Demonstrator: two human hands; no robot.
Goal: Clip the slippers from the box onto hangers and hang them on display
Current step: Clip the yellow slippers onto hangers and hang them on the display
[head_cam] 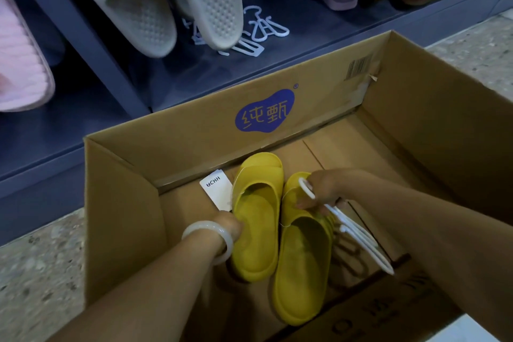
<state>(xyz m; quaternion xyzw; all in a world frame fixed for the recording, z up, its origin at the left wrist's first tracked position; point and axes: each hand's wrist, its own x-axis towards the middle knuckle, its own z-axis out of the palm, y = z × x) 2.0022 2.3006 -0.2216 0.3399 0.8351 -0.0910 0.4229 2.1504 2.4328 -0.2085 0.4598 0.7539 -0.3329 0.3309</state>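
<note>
Two yellow slippers lie side by side inside an open cardboard box (200, 130). My left hand (230, 226), with a pale bangle on the wrist, grips the side of the left slipper (256, 219). My right hand (323, 189) holds a white plastic hanger (358, 233) and pinches the upper edge of the right slipper (301, 266). The hanger's hook loops over my fingers and its body trails toward the lower right. A white paper tag (218, 189) lies beside the left slipper.
A dark display rack (83, 44) stands behind the box. Beige slippers (177, 3) hang on it, a pink one (19, 64) at left, brown and purple ones at top right. Several loose white hangers (258, 30) lie on its base. Speckled floor surrounds the box.
</note>
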